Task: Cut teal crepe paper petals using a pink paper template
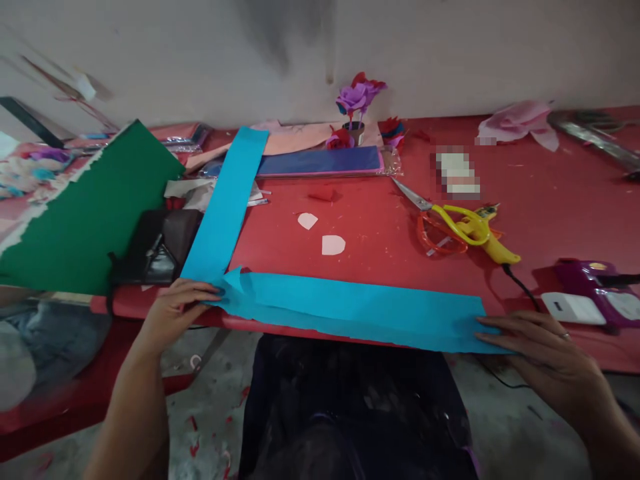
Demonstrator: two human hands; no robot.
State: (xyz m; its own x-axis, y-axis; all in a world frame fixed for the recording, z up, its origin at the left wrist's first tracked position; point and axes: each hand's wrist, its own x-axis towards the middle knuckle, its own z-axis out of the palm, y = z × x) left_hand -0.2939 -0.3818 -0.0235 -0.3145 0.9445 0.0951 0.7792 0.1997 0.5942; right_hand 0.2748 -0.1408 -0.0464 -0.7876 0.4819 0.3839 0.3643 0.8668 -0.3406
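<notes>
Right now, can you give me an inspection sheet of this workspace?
Surface: red table, small paper scraps on it.
Job's things: blue paper strip folded into an L at the front edge.
Clutter: scissors, yellow glue gun, green sheet, black pouch, paper flowers.
Hands: left hand on the strip's corner fold; right hand flat on its right end.
Cables: black cable runs from the glue gun over the front edge.
Surroundings: pale wall behind; scrap-littered floor.
</notes>
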